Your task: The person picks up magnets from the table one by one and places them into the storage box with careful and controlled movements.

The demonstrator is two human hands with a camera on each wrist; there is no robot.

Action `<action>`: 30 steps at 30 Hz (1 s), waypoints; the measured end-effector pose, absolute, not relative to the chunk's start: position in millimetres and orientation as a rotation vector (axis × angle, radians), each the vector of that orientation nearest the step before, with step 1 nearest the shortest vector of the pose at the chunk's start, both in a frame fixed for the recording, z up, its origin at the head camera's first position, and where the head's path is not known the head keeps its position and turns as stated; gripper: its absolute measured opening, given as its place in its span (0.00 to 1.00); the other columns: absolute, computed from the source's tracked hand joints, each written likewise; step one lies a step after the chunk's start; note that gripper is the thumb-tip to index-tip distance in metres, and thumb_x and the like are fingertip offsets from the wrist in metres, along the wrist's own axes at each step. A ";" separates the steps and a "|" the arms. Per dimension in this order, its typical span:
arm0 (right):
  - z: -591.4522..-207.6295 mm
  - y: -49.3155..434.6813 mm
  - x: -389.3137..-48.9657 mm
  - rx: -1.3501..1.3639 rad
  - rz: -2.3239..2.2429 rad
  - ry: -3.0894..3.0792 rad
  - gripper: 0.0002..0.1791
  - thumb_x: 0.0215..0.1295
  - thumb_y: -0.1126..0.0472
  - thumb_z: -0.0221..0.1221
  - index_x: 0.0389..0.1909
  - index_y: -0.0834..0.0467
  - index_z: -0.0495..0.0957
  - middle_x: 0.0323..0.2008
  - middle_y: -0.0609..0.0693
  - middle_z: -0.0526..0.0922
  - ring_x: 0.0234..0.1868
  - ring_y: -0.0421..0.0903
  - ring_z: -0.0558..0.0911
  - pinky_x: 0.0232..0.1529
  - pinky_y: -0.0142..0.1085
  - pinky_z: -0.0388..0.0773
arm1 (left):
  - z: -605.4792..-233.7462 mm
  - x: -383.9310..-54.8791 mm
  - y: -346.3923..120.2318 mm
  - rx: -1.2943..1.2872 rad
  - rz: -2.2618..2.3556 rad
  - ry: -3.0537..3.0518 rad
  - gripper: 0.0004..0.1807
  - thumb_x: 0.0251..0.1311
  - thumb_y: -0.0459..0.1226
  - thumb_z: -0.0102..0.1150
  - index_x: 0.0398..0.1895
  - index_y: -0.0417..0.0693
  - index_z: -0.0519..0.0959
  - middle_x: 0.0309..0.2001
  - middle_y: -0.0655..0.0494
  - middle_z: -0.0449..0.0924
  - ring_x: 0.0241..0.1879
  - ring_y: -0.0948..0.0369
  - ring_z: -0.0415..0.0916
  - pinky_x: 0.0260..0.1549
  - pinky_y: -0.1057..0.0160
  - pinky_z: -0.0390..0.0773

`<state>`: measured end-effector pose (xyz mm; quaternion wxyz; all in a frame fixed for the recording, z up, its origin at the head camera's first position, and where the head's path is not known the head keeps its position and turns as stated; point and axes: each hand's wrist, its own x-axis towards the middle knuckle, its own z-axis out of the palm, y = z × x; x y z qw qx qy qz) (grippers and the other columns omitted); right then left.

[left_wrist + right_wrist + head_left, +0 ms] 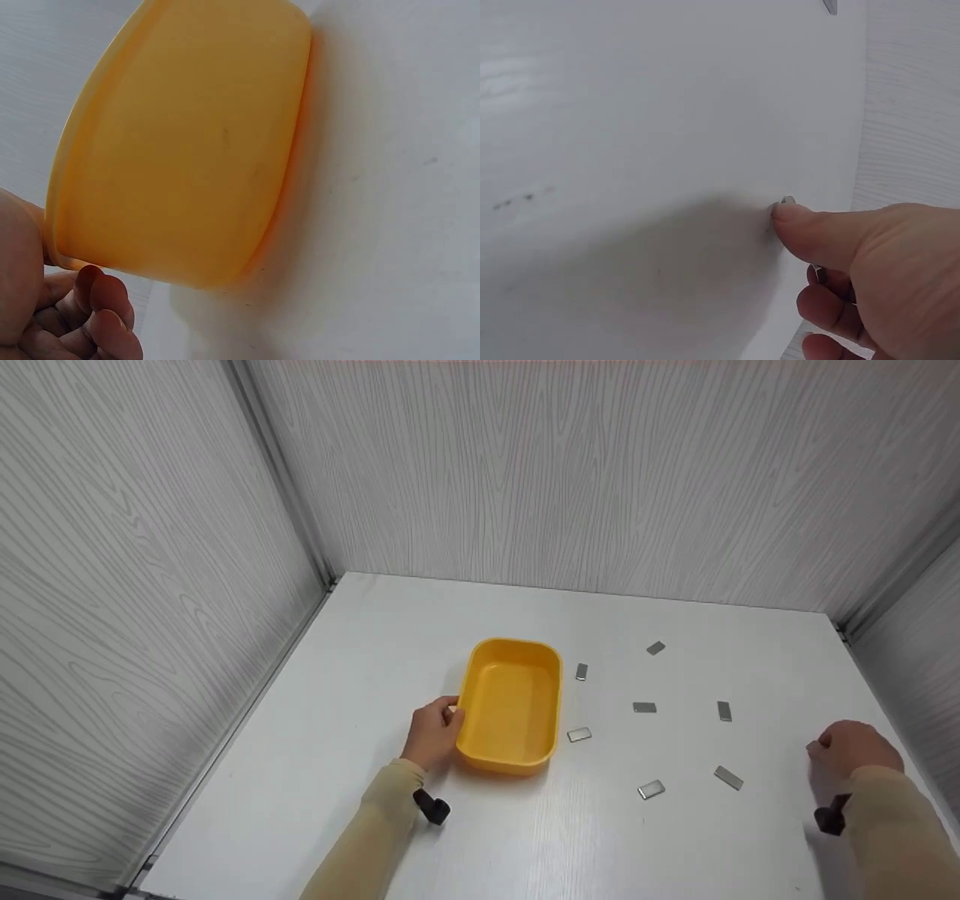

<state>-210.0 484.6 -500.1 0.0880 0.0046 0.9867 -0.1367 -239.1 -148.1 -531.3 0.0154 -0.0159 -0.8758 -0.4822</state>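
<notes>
A yellow rectangular plastic tub (510,712) stands on the white table, and its inside shows bare. My left hand (433,731) holds the tub by its left rim, the thumb on the upper edge; the left wrist view shows the fingers (111,292) curled below the rim. Far to the right, my right hand (859,748) is low over the table, thumb and fingers together. A bit of silver metal (788,200) shows at its thumb tip, mostly hidden. Another metallic edge (819,273) glints among the curled fingers.
Several small flat silver rectangular pieces lie scattered between tub and right hand, among them one near the tub (579,734), one toward the front (651,789) and one at the back (655,648). Grey wood-grain panels (570,472) wall the table at back and sides.
</notes>
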 end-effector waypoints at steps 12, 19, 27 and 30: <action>-467.8 432.7 -228.0 -0.197 -0.611 3.309 0.15 0.64 0.60 0.59 0.36 0.70 0.82 0.31 0.62 0.81 0.32 0.59 0.79 0.33 0.57 0.73 | -531.2 -242.3 -147.0 -0.022 -1.528 -2.735 0.18 0.67 0.41 0.52 0.57 0.45 0.77 0.28 0.54 0.72 0.27 0.59 0.69 0.27 0.64 0.71; -440.8 381.1 -241.7 -0.371 -0.643 3.397 0.13 0.62 0.60 0.62 0.37 0.68 0.83 0.30 0.56 0.79 0.31 0.53 0.76 0.32 0.49 0.73 | -531.6 -244.6 -147.8 -0.081 -1.479 -2.714 0.17 0.67 0.39 0.53 0.56 0.43 0.77 0.26 0.55 0.72 0.24 0.61 0.68 0.26 0.65 0.70; -414.8 303.6 -251.4 -0.457 -0.745 3.337 0.11 0.61 0.59 0.64 0.38 0.63 0.83 0.32 0.53 0.78 0.34 0.49 0.75 0.35 0.45 0.74 | -532.6 -246.2 -147.5 -0.103 -1.455 -2.702 0.17 0.66 0.38 0.53 0.55 0.41 0.78 0.24 0.56 0.71 0.23 0.61 0.66 0.24 0.65 0.68; -409.5 272.0 -255.3 -0.533 -0.787 3.315 0.10 0.59 0.60 0.65 0.39 0.62 0.83 0.33 0.50 0.78 0.34 0.46 0.76 0.36 0.42 0.76 | -532.3 -246.7 -147.6 -0.111 -1.446 -2.697 0.16 0.66 0.37 0.53 0.54 0.41 0.78 0.24 0.56 0.71 0.23 0.61 0.66 0.25 0.65 0.68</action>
